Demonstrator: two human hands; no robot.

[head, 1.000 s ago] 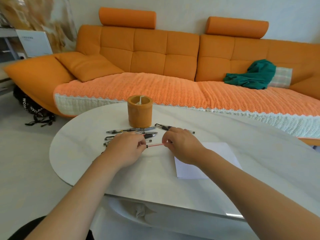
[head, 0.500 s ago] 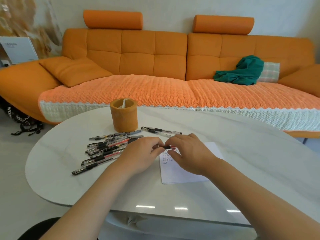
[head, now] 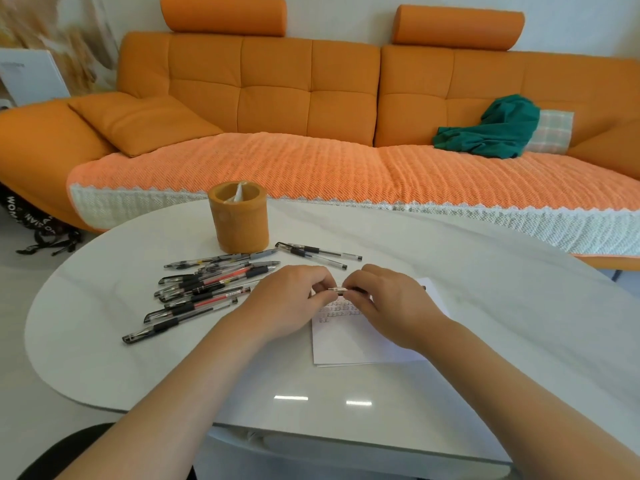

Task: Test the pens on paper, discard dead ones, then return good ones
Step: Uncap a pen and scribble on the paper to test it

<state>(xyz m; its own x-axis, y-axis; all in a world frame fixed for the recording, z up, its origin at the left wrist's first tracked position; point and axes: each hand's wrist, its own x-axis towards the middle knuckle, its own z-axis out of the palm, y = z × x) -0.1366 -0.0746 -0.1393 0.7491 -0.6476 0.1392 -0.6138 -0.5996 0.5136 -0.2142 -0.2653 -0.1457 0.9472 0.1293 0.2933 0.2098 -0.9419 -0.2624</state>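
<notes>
My left hand and right hand each pinched one end of a pen in their fingers, just above the scribbled corner of the paper on the table. I judged this the testing step; next called for a straight uncapping pull.

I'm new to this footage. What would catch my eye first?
The left hand and right hand meet over the white table, pinching one pen above the scribbled paper. A heap of pens lies left of them, before an orange cup; an orange sofa fills the background.
</notes>
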